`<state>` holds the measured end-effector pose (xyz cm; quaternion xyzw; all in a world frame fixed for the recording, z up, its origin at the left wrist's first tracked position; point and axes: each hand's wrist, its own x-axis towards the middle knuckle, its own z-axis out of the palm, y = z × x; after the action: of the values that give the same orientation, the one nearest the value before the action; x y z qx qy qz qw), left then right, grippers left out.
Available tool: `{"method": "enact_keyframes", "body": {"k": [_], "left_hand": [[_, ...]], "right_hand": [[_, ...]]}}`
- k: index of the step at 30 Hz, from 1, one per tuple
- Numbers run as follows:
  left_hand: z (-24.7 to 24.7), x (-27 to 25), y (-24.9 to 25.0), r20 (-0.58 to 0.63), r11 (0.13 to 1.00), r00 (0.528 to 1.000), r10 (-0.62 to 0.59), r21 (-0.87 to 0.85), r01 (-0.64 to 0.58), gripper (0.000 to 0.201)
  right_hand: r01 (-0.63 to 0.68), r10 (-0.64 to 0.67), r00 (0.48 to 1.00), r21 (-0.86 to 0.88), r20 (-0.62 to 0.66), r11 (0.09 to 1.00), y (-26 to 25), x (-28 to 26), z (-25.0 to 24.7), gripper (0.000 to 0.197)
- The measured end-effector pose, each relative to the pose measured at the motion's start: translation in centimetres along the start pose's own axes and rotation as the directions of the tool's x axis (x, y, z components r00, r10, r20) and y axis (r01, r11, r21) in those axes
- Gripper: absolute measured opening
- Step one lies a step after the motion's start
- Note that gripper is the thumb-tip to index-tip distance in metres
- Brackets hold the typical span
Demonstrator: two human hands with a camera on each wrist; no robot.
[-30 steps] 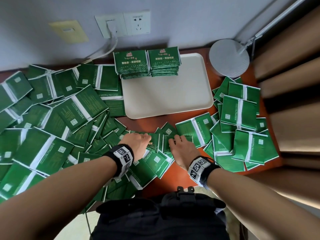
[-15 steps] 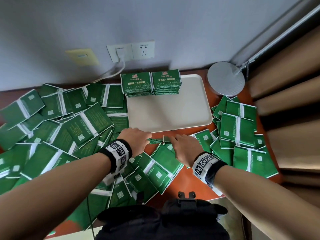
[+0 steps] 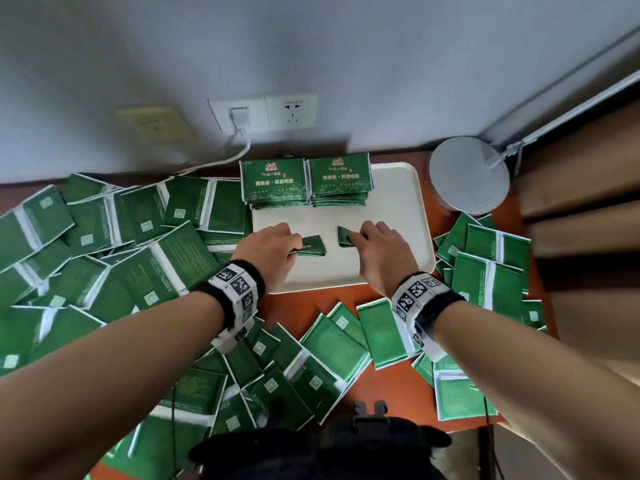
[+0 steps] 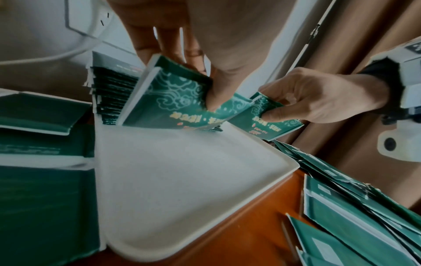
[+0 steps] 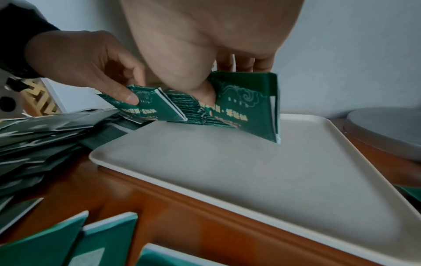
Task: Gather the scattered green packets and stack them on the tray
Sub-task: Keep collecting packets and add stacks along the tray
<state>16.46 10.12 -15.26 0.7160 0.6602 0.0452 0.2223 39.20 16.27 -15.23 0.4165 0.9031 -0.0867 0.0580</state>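
Over the flat white plastic tray (image 3: 398,237), each hand carries a small bundle of glossy green foil packets: left hand (image 3: 266,251) pinching its packets (image 3: 311,245), right hand (image 3: 384,251) pinching its own bundle (image 3: 344,236). Two neat green stacks (image 3: 304,183) wait at the far edge. Best square each bundle, then lower it flat onto a stack. Loose packets (image 3: 121,258) crowd the reddish wooden tabletop (image 3: 311,299).

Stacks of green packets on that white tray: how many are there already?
2. The left stack and the right stack sit side by side at the far edge of the tray, near the wall. Each hand also holds packets above the tray, not yet stacked.
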Motion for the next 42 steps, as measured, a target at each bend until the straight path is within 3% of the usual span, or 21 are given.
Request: {"method": "enact_keyframes", "body": {"k": [7, 12, 17, 20, 29, 42], "left_hand": [[0.8, 3.5, -0.5, 0.101, 1.0, 0.995, -0.025, -0.008, 0.026, 0.017], [1.6, 5.9, 1.5, 0.142, 0.999, 0.989, 0.044, -0.026, -0.041, 0.015], [2.8, 8.2, 3.8, 0.101, 0.985, 0.98, 0.169, -0.042, -0.166, 0.01], [3.4, 9.8, 5.0, 0.157, 0.989, 0.977, 0.141, 0.014, -0.145, 0.016], [5.0, 12.1, 5.8, 0.282, 0.982, 0.956, 0.078, 0.142, -0.122, 0.026], [6.2, 12.3, 5.8, 0.23, 0.984, 0.97, 0.083, 0.136, -0.117, 0.035]], "right_hand": [[-0.068, 0.068, 0.998, -0.047, -0.002, 0.997, 3.3, 2.4, 1.2, 0.032], [-0.128, 0.131, 0.991, -0.098, 0.027, 0.987, 6.5, 3.2, 1.5, 0.03], [-0.211, 0.215, 0.976, -0.15, 0.011, 0.966, 10.1, 3.8, 0.6, 0.035], [-0.24, 0.243, 0.97, -0.154, 0.001, 0.958, 11.7, 5.0, 0.0, 0.039], [-0.107, 0.109, 0.994, -0.11, 0.018, 0.988, 12.5, 8.7, 2.0, 0.038], [-0.034, 0.031, 0.999, 0.071, 0.037, 0.997, 13.3, 7.3, 4.8, 0.051]]}}
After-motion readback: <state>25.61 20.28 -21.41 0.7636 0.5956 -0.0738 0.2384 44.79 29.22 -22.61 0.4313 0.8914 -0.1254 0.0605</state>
